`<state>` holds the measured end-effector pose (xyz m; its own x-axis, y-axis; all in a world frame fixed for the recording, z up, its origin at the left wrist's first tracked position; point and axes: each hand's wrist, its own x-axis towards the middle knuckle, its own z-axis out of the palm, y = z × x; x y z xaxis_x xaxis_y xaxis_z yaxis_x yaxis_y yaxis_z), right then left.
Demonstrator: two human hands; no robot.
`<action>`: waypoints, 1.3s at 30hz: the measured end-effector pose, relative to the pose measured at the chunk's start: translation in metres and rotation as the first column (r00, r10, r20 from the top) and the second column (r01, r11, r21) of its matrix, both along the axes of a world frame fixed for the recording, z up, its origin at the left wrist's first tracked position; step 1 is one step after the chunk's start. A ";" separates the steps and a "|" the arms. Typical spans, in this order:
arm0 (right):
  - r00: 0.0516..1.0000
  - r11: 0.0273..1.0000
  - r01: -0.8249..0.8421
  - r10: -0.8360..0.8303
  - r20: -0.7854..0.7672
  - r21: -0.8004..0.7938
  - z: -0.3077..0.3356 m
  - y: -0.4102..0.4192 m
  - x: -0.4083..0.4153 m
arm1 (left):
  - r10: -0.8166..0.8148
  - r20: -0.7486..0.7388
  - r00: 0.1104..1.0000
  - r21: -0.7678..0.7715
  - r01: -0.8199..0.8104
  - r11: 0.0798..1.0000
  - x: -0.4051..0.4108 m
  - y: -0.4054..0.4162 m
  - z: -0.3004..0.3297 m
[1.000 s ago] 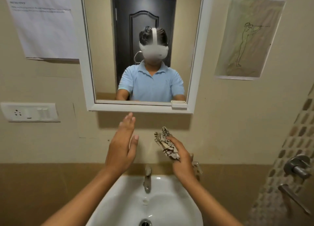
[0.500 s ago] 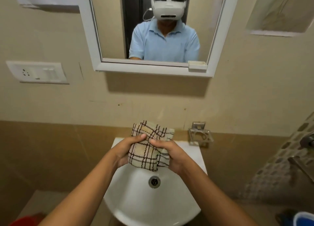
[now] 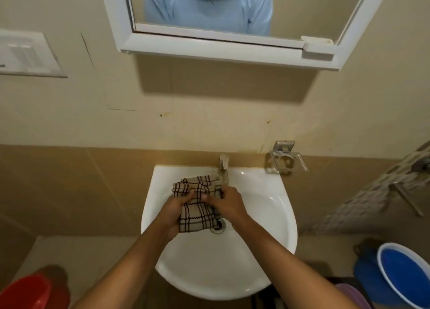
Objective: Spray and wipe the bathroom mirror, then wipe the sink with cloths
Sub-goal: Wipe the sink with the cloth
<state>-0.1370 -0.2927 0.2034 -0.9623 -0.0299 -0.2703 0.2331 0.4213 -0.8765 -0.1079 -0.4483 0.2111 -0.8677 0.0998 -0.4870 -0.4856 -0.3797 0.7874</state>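
Both hands hold one bunched cloth (image 3: 197,206), tan with dark crossing lines. The left hand (image 3: 173,212) and right hand (image 3: 226,203) each grip it tight. Its loose end hangs below the grip, over the white sink (image 3: 267,215) and touching the drain (image 3: 218,226).

Forearms: 2, both bare from the bottom edge up to the wrists, no sleeves, watch or bands showing.
Left hand (image 3: 179,206): bare, no rings visible.
Right hand (image 3: 229,203): bare, no glove.
Shirt (image 3: 209,6): light blue, short sleeves, open collar, reflected in the mirror (image 3: 232,48).
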 end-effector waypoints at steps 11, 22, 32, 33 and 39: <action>0.996 0.901 0.006 0.032 -0.081 0.434 -0.032 0.049 -0.036 | 0.281 -0.221 0.934 -0.246 -0.332 0.911 -0.079 -0.025 -0.028; 0.956 0.738 -0.176 0.287 -0.067 0.652 -0.061 0.112 -0.078 | -0.254 -0.191 0.948 -0.982 -0.189 0.033 -0.107 -0.010 -0.096; 0.844 0.539 -0.303 0.535 -0.042 0.786 -0.091 0.140 -0.080 | -0.425 0.027 0.905 -0.986 -0.046 -0.162 -0.098 0.045 -0.138; 0.840 0.545 -0.297 0.540 -0.057 0.784 -0.093 0.141 -0.080 | -0.462 0.044 0.886 -0.985 -0.040 -0.170 -0.100 0.050 -0.139; 0.840 0.553 -0.262 0.535 -0.095 0.791 -0.096 0.138 -0.082 | -0.578 0.040 0.815 -0.974 -0.098 -0.206 -0.102 0.065 -0.147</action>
<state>-0.2191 -0.1544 0.1076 -0.9288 -0.3581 -0.0956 -0.3313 0.9178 -0.2189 -0.2099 -0.3832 0.0638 -0.9951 0.0962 -0.0228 0.0909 0.9807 0.1730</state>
